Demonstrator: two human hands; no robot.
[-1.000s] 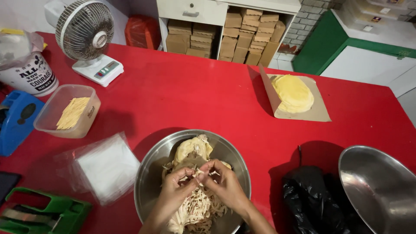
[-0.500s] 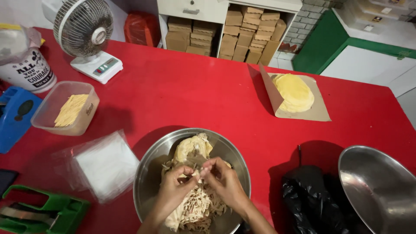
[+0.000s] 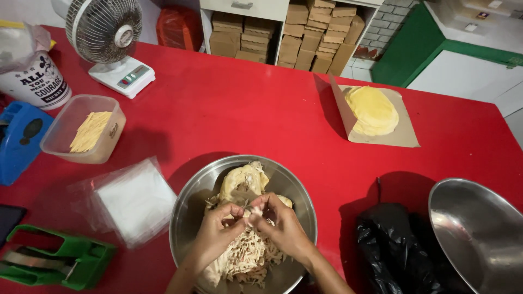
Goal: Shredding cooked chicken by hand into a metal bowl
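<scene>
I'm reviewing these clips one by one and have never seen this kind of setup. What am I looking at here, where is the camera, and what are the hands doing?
There is no machine here: a person works with two bare hands, and the one camera sits on their head, looking down at a red table.

The left hand and right hand meet over a steel bowl and pinch a small piece of pale cooked meat between the fingertips. Shredded meat lies in the bowl below them, with a larger whole piece behind.

Around the bowl: a stack of clear plastic bags and a green tool on the left, a plastic tub with yellowish strips, a small white fan, a yellow flat round on brown card, a black bag and a second steel bowl on the right.
</scene>
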